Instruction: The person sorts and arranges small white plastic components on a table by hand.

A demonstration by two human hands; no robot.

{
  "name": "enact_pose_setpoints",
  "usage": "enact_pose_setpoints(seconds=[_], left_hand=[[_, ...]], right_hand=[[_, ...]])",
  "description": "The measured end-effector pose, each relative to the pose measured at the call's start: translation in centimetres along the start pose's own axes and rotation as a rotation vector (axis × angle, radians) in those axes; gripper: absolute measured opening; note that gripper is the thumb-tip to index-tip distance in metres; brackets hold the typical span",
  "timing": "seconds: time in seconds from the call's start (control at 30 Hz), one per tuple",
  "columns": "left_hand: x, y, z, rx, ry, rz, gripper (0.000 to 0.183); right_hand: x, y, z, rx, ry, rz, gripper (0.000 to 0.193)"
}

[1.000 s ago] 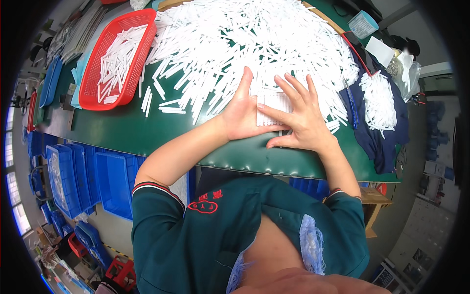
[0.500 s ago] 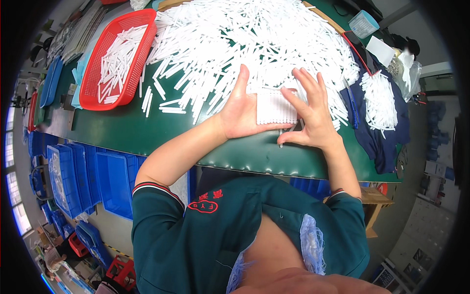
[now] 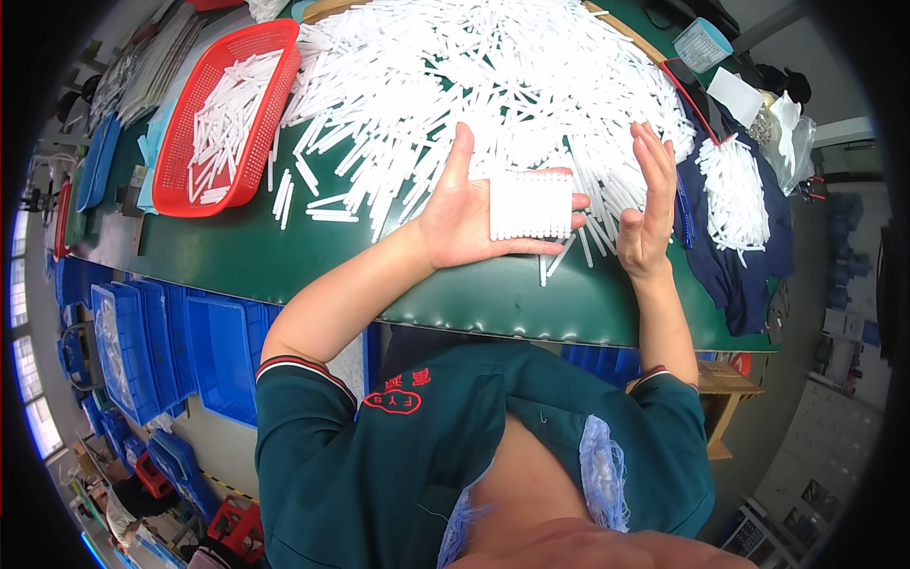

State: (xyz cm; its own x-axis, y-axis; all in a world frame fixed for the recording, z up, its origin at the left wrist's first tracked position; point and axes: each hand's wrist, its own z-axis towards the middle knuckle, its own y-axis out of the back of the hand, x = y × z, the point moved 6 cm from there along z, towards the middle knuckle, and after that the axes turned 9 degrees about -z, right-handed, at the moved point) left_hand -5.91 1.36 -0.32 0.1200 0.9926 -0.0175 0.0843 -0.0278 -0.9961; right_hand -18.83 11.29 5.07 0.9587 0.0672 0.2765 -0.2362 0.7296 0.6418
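Observation:
My left hand (image 3: 458, 214) lies palm up near the table's front edge, thumb raised and fingers stretched out. Across its fingers it holds a flat, even row of short white sticks (image 3: 531, 205), side by side. Fingertips show beyond the row's right side. To the right, apart from the row, my right hand (image 3: 648, 204) is raised with its fingers straight and nothing seen in it. Behind both hands spreads a large heap of loose white sticks (image 3: 493, 85). Several loose sticks lie between the two hands.
A red perforated basket (image 3: 173, 156) with white sticks stands at the left of the green table (image 3: 284, 261). At right, a dark blue cloth (image 3: 758, 303) bears another pile of sticks (image 3: 733, 199). A light blue tub (image 3: 701, 45) stands far right. Blue crates (image 3: 223, 351) sit below, left.
My right hand has moved right, away from the row of sticks, and turned more upright. My left hand with the row has shifted slightly left. More loose sticks now show between the hands.

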Motion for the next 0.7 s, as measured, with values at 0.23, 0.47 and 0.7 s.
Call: enact_pose_setpoints(seconds=[0.23, 0.47, 0.7], left_hand=[[0.01, 0.12, 0.00, 0.009, 0.007, -0.001, 0.119], [0.03, 0.02, 0.03, 0.003, 0.009, -0.021, 0.119], [0.03, 0.02, 0.01, 0.006, 0.013, -0.028, 0.120]], right_hand=[[-0.07, -0.11, -0.01, 0.011, -0.011, -0.003, 0.063], [-0.13, -0.14, 0.02, 0.015, -0.018, -0.001, 0.062], [-0.13, -0.23, 0.11, 0.015, -0.020, 0.001, 0.059]])
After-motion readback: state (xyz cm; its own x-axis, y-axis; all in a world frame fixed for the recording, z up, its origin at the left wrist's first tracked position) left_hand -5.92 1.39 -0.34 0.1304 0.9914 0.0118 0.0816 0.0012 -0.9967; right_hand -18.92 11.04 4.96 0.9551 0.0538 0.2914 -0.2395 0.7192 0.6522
